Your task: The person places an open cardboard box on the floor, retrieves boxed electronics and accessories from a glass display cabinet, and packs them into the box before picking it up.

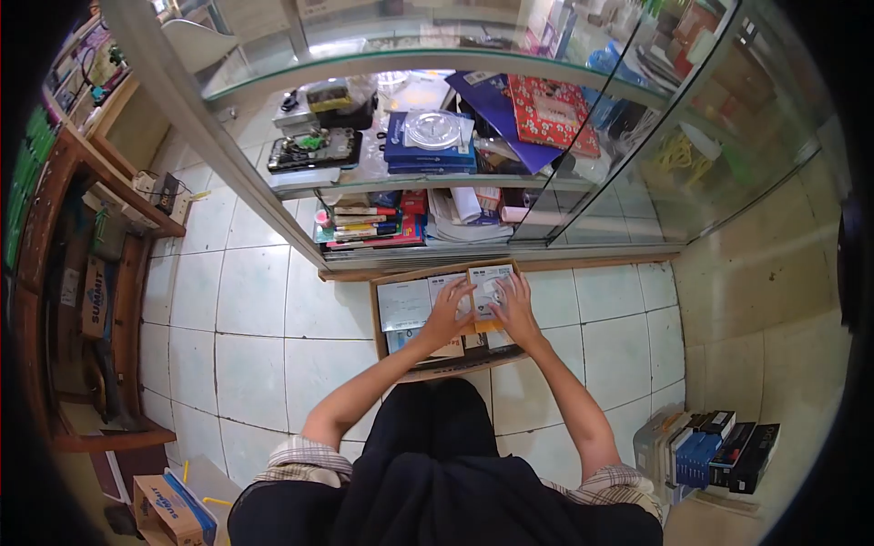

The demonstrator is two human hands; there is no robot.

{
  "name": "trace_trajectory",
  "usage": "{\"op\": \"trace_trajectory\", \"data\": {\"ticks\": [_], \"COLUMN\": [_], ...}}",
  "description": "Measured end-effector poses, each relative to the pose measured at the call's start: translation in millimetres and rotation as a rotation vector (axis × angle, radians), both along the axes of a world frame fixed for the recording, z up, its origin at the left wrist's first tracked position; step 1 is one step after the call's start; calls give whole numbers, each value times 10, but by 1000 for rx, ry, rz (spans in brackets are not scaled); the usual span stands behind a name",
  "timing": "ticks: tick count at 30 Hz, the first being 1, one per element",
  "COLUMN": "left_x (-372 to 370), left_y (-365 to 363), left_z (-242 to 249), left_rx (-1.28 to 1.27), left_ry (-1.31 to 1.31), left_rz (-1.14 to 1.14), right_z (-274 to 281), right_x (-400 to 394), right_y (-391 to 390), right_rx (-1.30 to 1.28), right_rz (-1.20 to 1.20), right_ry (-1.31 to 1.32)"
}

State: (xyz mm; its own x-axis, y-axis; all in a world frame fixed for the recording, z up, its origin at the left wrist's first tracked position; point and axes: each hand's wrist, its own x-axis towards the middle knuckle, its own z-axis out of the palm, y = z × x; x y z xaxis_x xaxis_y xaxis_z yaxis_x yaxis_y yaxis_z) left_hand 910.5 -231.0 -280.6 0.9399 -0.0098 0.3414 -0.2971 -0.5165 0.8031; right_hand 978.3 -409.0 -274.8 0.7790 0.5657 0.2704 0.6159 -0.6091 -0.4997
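A shallow cardboard box (375, 314) lies on the floor in front of my knees, filled with several small cartons. A small white carton (479, 276) with printing is at its right part, between my two hands. My left hand (448, 311) grips the carton's left side, fingers bent and thumb toward me. From the right, my right hand (517, 309) has its fingers over the same carton's top and right edge. Left of them lies a wider white carton (403, 305) with a label. Something orange-yellow (489, 326) shows just below the held carton, partly hidden by my hands.
A glass display cabinet (437, 259) stands right behind the box, with markers (364, 223), papers and blue boxes (428, 155) on its shelves. A wooden shelf unit (155, 441) is on the left. Stacked boxes (701, 455) sit at lower right. White tiles (250, 300) cover the floor.
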Motion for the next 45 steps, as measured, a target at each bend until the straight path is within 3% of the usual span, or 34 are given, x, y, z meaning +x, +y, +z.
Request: {"op": "trace_trajectory", "data": {"ticks": [5,8,9,12,17,25,27,30,32,33,35,37,40,45], "left_x": [21,35,31,177,569,2133,2534,3093,3346,3459,3610,3605,3608,3585], "left_y": [226,265,254,279,352,672,779,904,989,1039,1136,1187,1225,1204], "left_z": [1378,2198,2449,2991,3710,3839,3899,3964,4025,4052,4018,4009,4063,4076], "left_rx": [45,10,-132,-345,-361,-89,-46,83,28,160,293,727,730,604], "left_ry": [-128,-358,-344,-448,-655,-712,-691,-650,-577,-535,-484,-531,-389,-467], "left_rz": [24,-8,-27,-63,-80,184,287,392,337,400,460,654,603,595], "right_z": [1303,2077,2314,2956,3682,3924,3992,4005,4022,4025,4009,3979,3981,4031], "right_x": [-32,-49,-31,35,504,2176,2470,2899,3213,3325,3513,3667,3824,3724], "right_y": [214,320,352,447,740,1510,1728,1963,2046,2060,2088,2105,2139,2117], "right_rx": [152,214,255,364,556,897,992,968,953,943,929,924,914,1049], "right_rz": [118,197,214,194,210,-164,-374,-455,-484,-488,-495,-461,-370,-435], "right_ry": [-114,-277,-282,-420,-420,-145,135,23,-18,-38,-53,-93,6,15]}}
